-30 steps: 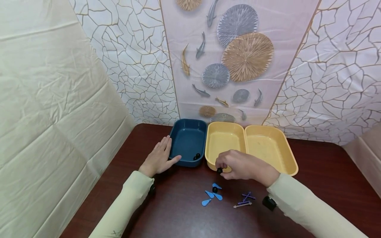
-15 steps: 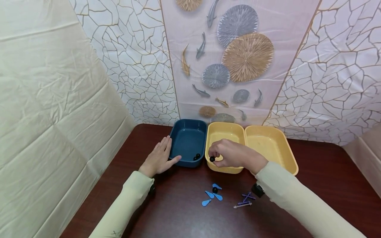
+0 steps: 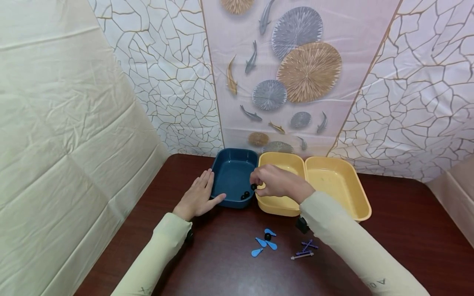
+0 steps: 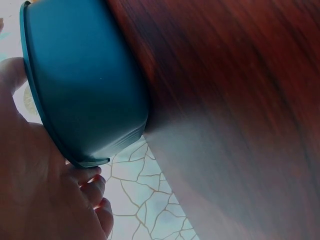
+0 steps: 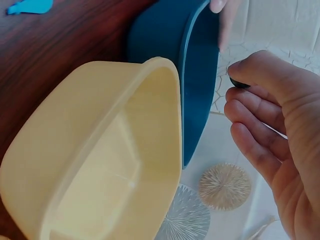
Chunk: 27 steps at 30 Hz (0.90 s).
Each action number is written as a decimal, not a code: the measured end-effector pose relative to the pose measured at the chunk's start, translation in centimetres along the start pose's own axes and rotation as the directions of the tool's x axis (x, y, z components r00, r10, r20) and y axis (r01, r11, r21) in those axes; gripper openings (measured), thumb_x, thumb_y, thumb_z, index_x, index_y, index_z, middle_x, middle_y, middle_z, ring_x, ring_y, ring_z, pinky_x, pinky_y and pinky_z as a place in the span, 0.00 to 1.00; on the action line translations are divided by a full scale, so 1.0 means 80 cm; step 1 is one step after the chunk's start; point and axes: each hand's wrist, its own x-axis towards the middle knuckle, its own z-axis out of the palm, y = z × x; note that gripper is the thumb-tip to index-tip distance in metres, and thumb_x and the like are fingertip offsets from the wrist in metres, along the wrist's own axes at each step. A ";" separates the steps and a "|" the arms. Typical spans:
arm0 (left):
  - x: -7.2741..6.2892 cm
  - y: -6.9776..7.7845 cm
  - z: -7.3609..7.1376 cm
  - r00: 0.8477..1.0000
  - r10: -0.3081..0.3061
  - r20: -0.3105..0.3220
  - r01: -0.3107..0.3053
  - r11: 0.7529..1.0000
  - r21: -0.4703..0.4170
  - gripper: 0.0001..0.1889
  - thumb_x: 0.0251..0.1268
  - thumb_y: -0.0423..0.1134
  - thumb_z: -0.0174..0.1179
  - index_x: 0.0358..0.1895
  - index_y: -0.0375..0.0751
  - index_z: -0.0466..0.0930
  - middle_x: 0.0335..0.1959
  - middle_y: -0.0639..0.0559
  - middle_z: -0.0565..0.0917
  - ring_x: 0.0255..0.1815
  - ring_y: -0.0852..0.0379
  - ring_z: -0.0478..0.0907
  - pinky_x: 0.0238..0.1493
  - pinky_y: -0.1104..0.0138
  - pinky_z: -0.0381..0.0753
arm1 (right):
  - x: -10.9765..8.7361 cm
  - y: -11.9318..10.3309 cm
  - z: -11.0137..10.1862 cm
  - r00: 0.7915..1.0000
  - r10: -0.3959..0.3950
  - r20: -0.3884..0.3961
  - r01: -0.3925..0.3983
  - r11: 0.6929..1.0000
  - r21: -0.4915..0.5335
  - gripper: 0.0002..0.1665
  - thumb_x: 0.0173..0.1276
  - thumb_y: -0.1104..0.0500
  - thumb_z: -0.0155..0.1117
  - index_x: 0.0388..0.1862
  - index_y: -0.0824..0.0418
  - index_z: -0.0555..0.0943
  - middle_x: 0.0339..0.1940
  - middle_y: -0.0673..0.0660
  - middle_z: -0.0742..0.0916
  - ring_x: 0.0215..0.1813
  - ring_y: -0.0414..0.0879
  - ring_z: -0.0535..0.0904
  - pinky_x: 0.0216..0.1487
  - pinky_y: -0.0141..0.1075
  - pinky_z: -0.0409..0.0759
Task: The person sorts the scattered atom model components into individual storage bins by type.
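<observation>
My right hand [image 3: 279, 181] pinches a small black ball [image 3: 254, 186] between thumb and fingertips. It is held above the seam where the dark blue tray [image 3: 230, 172] meets the middle yellow tray [image 3: 278, 210]. In the right wrist view the ball [image 5: 239, 82] shows partly behind the thumb. Two more black balls [image 3: 245, 195] lie in the near right corner of the blue tray. My left hand [image 3: 198, 195] rests on that tray's left rim, fingers straight and thumb spread along the near edge. In the left wrist view the blue tray's outer wall [image 4: 85, 80] stands beside this hand.
A second yellow tray [image 3: 333, 181] stands on the right. On the dark table in front lie several light blue teardrop pieces [image 3: 256, 252] around another black ball [image 3: 268, 237]. Right of them are several thin purple sticks [image 3: 309, 244] and a pale stick [image 3: 302, 255].
My right hand has carried the black ball up and left, from the middle yellow tray's near edge to the blue tray's right rim. The left hand has stayed put.
</observation>
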 end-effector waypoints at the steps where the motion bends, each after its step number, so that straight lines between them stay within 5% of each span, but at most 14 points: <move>1: 0.000 0.000 0.000 1.000 0.001 -0.001 -0.001 1.000 0.000 0.52 0.79 0.69 0.47 0.86 0.31 0.41 0.89 0.37 0.44 0.90 0.38 0.42 0.89 0.45 0.47 | 0.003 0.001 0.001 1.000 0.005 -0.002 -0.005 1.000 0.003 0.07 0.67 0.62 0.74 0.43 0.59 0.89 0.41 0.54 0.91 0.42 0.46 0.87 0.47 0.36 0.89; 27: 0.000 -0.002 0.001 1.000 0.017 -0.007 -0.017 1.000 0.009 0.52 0.79 0.69 0.46 0.86 0.31 0.41 0.89 0.36 0.44 0.90 0.38 0.42 0.88 0.45 0.48 | 0.069 0.022 0.058 0.993 0.114 -0.019 -0.113 0.992 0.053 0.11 0.72 0.62 0.72 0.51 0.61 0.89 0.47 0.56 0.91 0.48 0.46 0.86 0.53 0.40 0.89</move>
